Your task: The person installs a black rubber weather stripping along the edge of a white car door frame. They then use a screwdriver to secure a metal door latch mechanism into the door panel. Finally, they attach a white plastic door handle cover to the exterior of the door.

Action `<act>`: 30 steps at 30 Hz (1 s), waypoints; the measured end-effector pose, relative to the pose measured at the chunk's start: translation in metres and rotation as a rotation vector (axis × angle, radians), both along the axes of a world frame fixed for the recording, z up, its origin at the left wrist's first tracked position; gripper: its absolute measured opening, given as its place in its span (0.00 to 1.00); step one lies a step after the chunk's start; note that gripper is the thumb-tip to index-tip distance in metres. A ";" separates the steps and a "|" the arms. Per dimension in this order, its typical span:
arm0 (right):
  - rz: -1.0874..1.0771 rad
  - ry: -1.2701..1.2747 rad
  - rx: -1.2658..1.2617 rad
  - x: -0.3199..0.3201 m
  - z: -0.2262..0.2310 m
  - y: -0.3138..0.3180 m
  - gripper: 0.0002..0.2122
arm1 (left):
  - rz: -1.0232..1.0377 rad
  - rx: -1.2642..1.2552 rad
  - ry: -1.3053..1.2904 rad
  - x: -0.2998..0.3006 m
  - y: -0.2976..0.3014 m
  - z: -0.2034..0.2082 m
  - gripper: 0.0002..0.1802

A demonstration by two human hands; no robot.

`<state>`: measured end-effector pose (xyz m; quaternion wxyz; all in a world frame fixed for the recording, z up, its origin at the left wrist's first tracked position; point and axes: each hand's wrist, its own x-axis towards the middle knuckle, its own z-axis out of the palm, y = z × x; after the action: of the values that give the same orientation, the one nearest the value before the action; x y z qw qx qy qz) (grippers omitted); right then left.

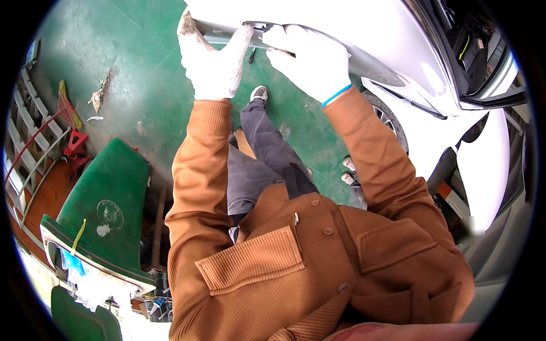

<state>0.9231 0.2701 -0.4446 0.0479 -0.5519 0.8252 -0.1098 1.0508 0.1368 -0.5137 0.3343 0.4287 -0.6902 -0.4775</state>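
Both my hands wear white knit gloves, the right one with a blue cuff edge. A glossy white car body panel [364, 23] spans the top of the view. My left hand [211, 62] grips its lower edge, thumb apart from the fingers, whose tips go out of sight at the panel. Close by on the right, my right hand [313, 59] is closed on the same edge, its fingertips partly hidden. A dark gap and a grey strip [222, 35] show along the edge between the hands. Below it is a thin dark object [252, 55], too small to name.
Right of me are a car wheel [384, 116] and a car window opening [472, 51]. Another person's shoes [348, 170] stand near my right forearm. At left are a green panel [108, 199], a red stand [75, 145], a brush [69, 105] and floor debris [101, 94].
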 end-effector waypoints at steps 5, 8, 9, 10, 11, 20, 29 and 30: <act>0.047 0.048 -0.044 -0.002 -0.004 0.002 0.10 | 0.006 -0.043 -0.003 0.000 -0.003 0.002 0.49; 0.023 0.022 -0.015 -0.004 -0.004 0.003 0.10 | -0.002 -0.058 -0.007 0.002 -0.009 0.000 0.46; 0.003 0.023 0.023 -0.004 -0.004 0.003 0.10 | -0.007 -0.046 0.004 0.003 -0.010 -0.001 0.46; -0.017 0.022 0.062 -0.004 -0.004 0.004 0.10 | -0.013 -0.032 0.015 0.004 -0.012 -0.001 0.46; -0.020 0.019 0.046 -0.003 -0.004 0.005 0.10 | -0.019 -0.019 0.026 0.004 -0.013 -0.002 0.45; 0.001 0.044 -0.112 -0.005 -0.013 0.002 0.09 | -0.106 0.043 0.072 0.011 -0.029 -0.010 0.35; -0.029 0.031 -0.064 -0.003 -0.012 0.005 0.09 | -0.081 -0.103 0.079 0.010 -0.024 -0.003 0.35; -0.027 0.032 -0.060 -0.003 -0.013 0.005 0.09 | -0.083 -0.111 0.066 0.010 -0.025 -0.001 0.35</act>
<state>0.9201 0.2754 -0.4574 0.0164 -0.5437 0.8296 -0.1263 1.0610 0.1120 -0.5151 0.3601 0.3644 -0.7215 -0.4658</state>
